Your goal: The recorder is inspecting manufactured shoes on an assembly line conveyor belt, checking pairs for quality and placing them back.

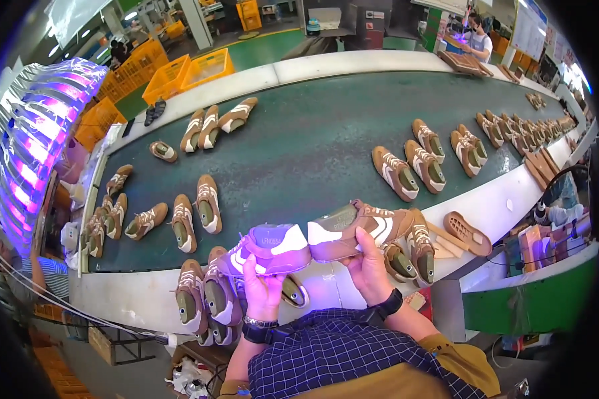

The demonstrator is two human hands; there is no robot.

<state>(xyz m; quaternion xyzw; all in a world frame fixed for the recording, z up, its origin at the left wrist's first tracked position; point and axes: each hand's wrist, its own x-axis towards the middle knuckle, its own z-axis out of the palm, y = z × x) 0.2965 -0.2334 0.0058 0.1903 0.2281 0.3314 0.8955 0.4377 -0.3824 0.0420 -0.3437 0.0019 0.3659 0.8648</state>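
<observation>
Above the near edge of the belt I hold up a pair of brown sneakers with white stripes, their heels meeting. My left hand [263, 291] grips one sneaker [267, 250], tinted violet by the light, from below. In my right hand [371, 267] is the other sneaker [359, 231], thumb against its side. Below my left hand, several sneakers [190, 297] stand together on the white ledge, one partly hidden behind that hand. Beside my right hand two more sneakers [419, 249] rest at the belt's edge, next to a loose brown sole [467, 234].
A green conveyor belt [299, 143] carries rows of similar sneakers [409, 166] at right and scattered ones [183, 223] at left. A white ledge [140, 299] borders it. A violet-lit ribbed hood [36, 146] stands left. Yellow crates [206, 70] and another person [478, 43] are beyond.
</observation>
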